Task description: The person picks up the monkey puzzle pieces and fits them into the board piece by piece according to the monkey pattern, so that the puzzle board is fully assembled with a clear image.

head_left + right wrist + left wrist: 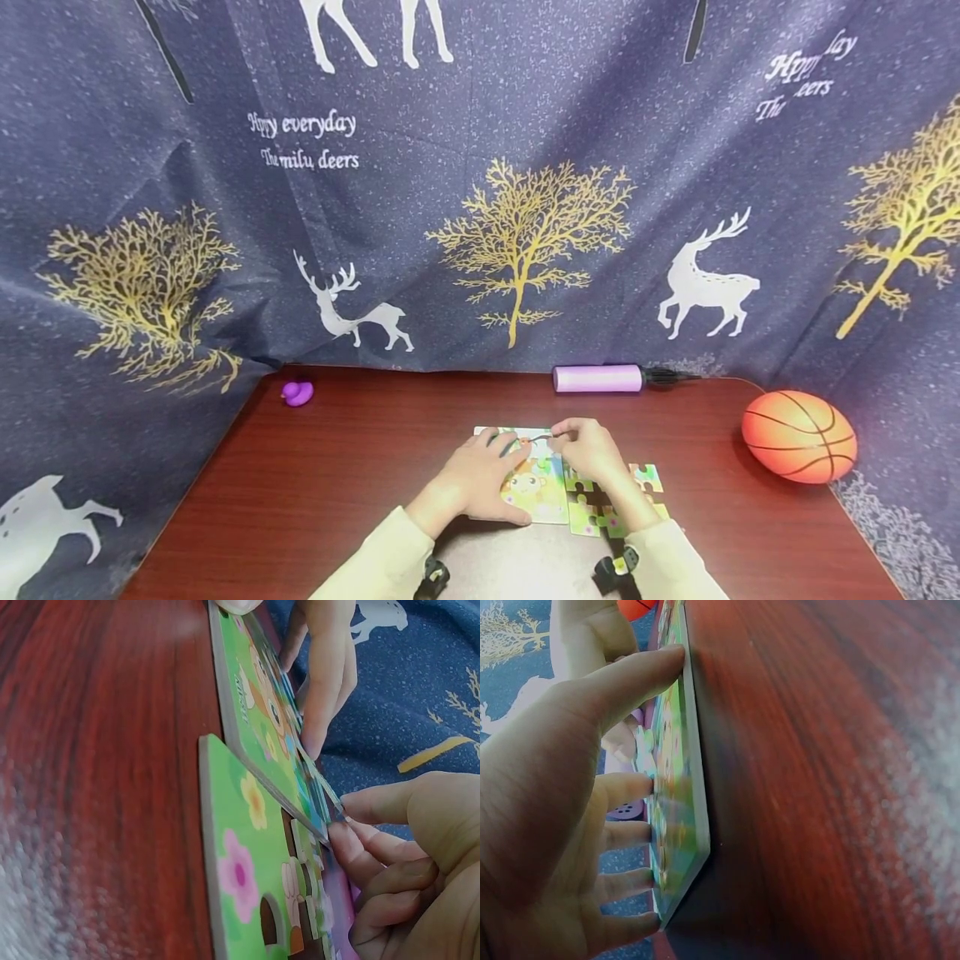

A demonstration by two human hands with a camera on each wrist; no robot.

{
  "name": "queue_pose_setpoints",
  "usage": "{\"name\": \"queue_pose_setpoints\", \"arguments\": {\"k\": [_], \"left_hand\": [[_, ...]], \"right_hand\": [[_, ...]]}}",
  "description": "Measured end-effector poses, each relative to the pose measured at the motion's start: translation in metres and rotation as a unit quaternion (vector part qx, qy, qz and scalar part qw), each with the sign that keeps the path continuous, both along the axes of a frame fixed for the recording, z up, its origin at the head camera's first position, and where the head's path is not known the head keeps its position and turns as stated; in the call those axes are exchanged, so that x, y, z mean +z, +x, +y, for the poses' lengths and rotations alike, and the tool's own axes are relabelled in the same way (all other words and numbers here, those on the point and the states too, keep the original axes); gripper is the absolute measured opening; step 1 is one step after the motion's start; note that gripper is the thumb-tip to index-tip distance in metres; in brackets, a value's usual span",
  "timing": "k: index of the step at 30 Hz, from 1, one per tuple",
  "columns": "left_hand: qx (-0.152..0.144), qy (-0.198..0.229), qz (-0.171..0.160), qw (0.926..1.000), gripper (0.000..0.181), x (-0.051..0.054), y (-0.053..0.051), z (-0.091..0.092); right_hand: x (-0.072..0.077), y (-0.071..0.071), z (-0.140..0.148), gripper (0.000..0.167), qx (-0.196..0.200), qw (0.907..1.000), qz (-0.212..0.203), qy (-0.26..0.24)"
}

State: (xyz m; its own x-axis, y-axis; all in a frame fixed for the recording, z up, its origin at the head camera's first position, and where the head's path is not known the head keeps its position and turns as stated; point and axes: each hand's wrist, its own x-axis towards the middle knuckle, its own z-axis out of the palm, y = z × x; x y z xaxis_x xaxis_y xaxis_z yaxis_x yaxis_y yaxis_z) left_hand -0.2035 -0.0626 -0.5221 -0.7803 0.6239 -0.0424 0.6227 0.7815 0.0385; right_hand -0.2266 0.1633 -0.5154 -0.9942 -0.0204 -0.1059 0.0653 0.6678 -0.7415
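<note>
A jigsaw puzzle board [553, 504] with a cartoon animal picture lies on the table. My left hand [476, 482] is spread over its left side; in the left wrist view the thumb and fingertips rest along the board [686, 862], fingers fairly straight. At the board's far right corner, my right hand [592, 450] pinches a puzzle piece [321, 780] between thumb and index finger, tilted over the picture. Its other fingers are curled in. Under and beside the right forearm lie several joined green pieces [583, 515], one with flowers [238, 862] in the right wrist view.
A purple hand pump [597, 379] lies at the table's back edge. An orange basketball-patterned ball [799, 437] sits at the right edge, and a purple toy duck [297, 393] at the back left. A printed cloth [465, 100] hangs behind the reddish-brown table [337, 450].
</note>
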Motion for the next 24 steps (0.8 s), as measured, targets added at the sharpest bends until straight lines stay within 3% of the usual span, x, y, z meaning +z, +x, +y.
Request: {"name": "queue_pose_setpoints", "arguments": {"k": [12, 24], "left_hand": [[-0.007, 0.007, 0.005, 0.9999, 0.107, 0.004, 0.0, 0.002], [-0.011, 0.014, 0.006, 0.9998, 0.103, 0.005, 0.001, 0.003]], "right_hand": [[0.0, 0.0, 0.017, 0.018, -0.004, 0.9999, 0.016, -0.005], [0.004, 0.013, 0.045, 0.021, 0.007, 0.9997, 0.023, 0.009]]}}
